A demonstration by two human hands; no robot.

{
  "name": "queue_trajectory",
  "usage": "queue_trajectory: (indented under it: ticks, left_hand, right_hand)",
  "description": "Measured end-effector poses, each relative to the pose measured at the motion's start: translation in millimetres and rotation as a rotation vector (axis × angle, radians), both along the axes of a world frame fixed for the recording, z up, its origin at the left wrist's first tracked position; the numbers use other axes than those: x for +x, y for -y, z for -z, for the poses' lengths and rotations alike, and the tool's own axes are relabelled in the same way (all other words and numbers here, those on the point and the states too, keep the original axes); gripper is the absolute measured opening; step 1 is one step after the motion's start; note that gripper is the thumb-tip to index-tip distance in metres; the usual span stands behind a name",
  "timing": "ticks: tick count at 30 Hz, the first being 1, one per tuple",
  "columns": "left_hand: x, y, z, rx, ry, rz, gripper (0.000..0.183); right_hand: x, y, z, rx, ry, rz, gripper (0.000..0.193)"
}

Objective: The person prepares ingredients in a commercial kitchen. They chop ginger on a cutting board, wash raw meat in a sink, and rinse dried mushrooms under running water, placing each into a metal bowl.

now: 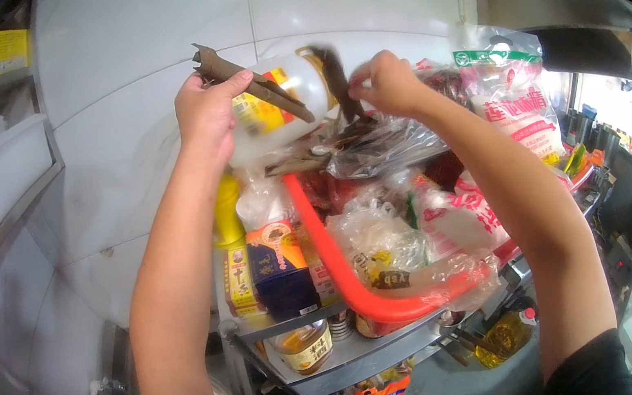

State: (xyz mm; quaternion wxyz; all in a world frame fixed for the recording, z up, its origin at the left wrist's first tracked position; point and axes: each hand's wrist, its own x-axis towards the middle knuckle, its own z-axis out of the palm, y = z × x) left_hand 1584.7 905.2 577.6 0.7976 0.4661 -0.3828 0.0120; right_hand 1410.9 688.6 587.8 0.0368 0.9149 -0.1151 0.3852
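A long curled piece of cinnamon bark (252, 83) is gripped in my left hand (207, 111), its thumb laid along the top. Just behind it a translucent plastic jar (294, 110) with a yellow label lies tilted on its side; whether my left fingers also touch the jar is hidden. My right hand (389, 82) pinches a darker piece of bark (341, 86) near the jar's gold-rimmed end. Below both hands, more bark pieces (340, 140) rest on a clear plastic bag (387, 153) at the back of a red plastic basket (345, 275).
Clear and printed plastic bags fill the basket. Left of it stand a dark blue box (284, 281) and a yellow bottle (227, 211). A white seasoning bag (515, 100) stands at the back right. The shelf below holds a jar (304, 346); an oil bottle (507, 337) lies lower right.
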Motion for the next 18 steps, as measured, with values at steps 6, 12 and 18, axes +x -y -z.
queue_trajectory:
  ticks: [6,12,18]
  left_hand:
    - [-27.2,44.1,3.2,0.043,-0.123,0.058,0.029]
    - [-40.0,79.7,14.8,0.187,-0.055,0.016,0.031]
    - [-47.9,110.9,35.7,0.316,-0.020,0.091,0.035]
  right_hand:
    - [-38.6,-9.4,-29.0,0.470,0.423,-0.240,0.021]
    - [-81.8,-11.2,-29.3,0.486,0.461,-0.199,0.021]
    - [-110.1,-15.3,-23.2,0.534,0.525,-0.223,0.022]
